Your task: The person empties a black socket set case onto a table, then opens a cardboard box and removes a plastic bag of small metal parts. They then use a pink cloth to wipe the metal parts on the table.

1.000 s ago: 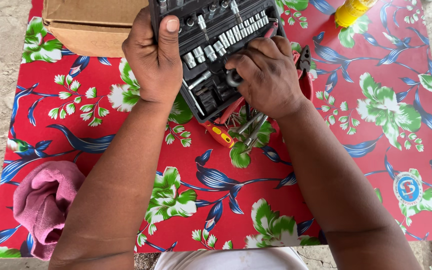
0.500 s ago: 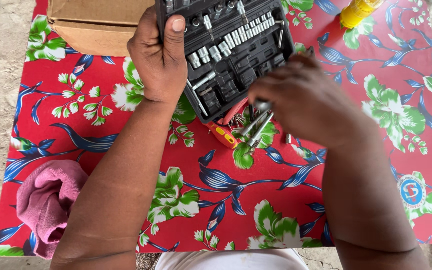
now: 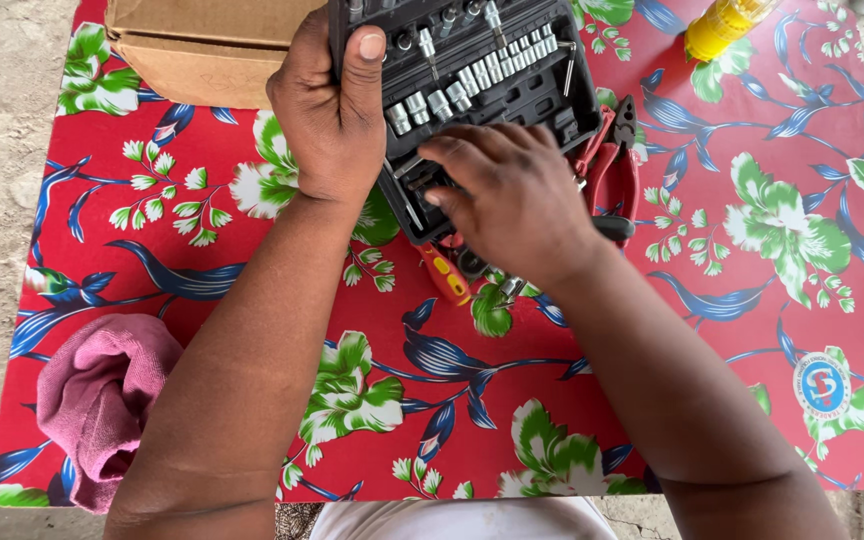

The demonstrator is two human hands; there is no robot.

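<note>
A black socket set case [image 3: 512, 70] lies open at the far middle of the table, with rows of silver sockets in its slots. My left hand [image 3: 327, 115] grips the case's left edge, thumb on top of the tray. My right hand [image 3: 512, 200] rests over the case's near part, its curled fingertips touching the lower slots; whatever is under the fingers is hidden. A small red and yellow screwdriver [image 3: 447, 275] and some metal tools [image 3: 507, 290] lie just below the case, partly under my right wrist.
Red-handled pliers [image 3: 617, 165] lie right of the case. A cardboard box [image 3: 202, 45] stands at the far left, a yellow bottle [image 3: 722, 25] at the far right, a pink cloth [image 3: 102, 400] at the near left corner. A red floral tablecloth [image 3: 732, 320] covers the table.
My right hand left the case, went down and right over the metal tools, and has now come back up-left onto the case's near slots. My left hand kept its hold.
</note>
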